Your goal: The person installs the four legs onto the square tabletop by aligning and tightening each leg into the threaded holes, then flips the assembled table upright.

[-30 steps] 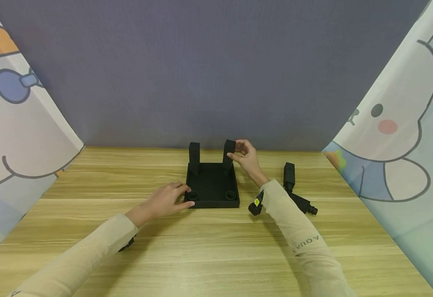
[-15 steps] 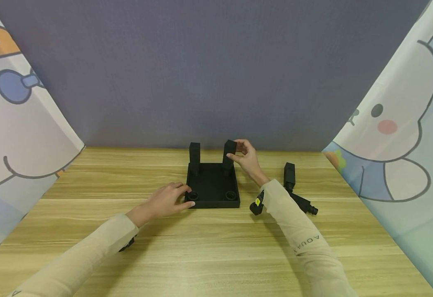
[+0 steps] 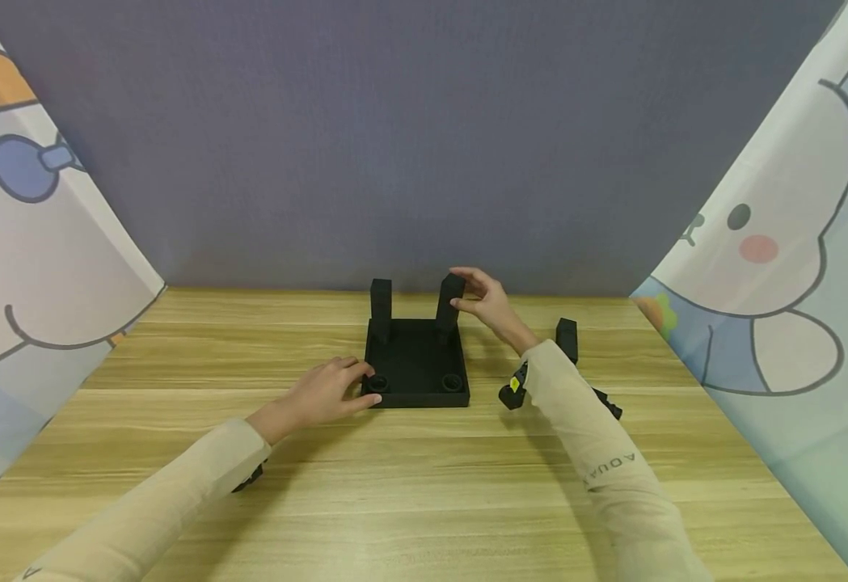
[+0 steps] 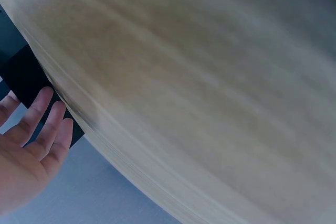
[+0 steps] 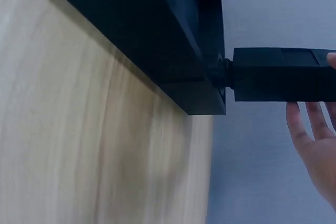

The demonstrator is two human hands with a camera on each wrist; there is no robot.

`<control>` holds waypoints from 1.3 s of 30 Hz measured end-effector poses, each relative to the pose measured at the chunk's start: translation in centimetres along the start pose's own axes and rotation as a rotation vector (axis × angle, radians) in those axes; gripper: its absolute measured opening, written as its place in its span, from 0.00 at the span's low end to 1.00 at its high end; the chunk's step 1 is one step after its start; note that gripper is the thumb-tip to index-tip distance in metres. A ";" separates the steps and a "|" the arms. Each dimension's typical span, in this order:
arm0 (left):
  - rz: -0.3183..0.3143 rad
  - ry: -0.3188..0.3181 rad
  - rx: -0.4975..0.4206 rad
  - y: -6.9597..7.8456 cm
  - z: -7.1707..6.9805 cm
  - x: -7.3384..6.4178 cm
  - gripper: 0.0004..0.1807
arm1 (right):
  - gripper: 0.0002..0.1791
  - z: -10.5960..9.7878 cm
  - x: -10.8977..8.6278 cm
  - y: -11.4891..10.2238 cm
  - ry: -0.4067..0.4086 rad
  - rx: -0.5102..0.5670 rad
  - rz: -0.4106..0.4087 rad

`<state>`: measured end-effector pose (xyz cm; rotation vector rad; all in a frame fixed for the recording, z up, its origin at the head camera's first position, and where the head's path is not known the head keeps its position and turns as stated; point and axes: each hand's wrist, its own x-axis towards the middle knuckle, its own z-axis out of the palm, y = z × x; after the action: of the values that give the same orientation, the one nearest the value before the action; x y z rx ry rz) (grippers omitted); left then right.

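Note:
A black square base with a raised rim lies on the table, round sockets in its front corners. Two black square legs stand up from its back corners. At the base's left front corner, my left hand holds on with thumb and fingers; several fingertips lie against the base's side in the left wrist view. My right hand grips the upper part of the right back leg, thumb on one face and fingers on another. That leg leans slightly right; the left back leg is upright. A narrow threaded neck joins the gripped leg to the base.
Right of the base, a loose black leg lies on the wooden table. Another loose leg shows its threaded end, the rest hidden by my right sleeve. A grey panel stands behind, with cartoon-print curtains on both sides.
My right hand's fingers have shifted up toward the top of the right back leg, and the right forearm has swung slightly right, covering more of the loose leg. The left hand stays put.

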<state>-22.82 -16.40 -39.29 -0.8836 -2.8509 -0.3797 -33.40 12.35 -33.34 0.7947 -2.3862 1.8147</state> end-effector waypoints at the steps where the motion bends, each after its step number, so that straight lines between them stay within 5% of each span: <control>1: 0.000 -0.002 0.001 0.0 0.0 0.0 0.26 | 0.28 -0.2 0.1 0.3 -0.009 0.000 0.001; 9: 0.001 -0.006 -0.001 -0.1 0.0 0.1 0.25 | 0.29 -0.6 0.6 1.8 -0.002 -0.056 -0.044; 19: 0.014 0.008 0.002 -0.3 0.3 0.1 0.26 | 0.29 0.3 -0.7 -0.7 0.089 -0.067 0.000; 32: 0.007 -0.002 -0.009 -0.2 0.1 0.2 0.26 | 0.30 -1.1 -0.2 -0.6 -0.041 -0.073 0.030; 39: 0.009 -0.001 -0.008 -0.2 0.1 0.2 0.25 | 0.29 -0.9 -0.2 -0.3 -0.017 -0.059 0.031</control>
<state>-23.12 -16.42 -39.39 -0.8984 -2.8476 -0.3904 -33.37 13.19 -32.80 0.7746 -2.4633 1.7460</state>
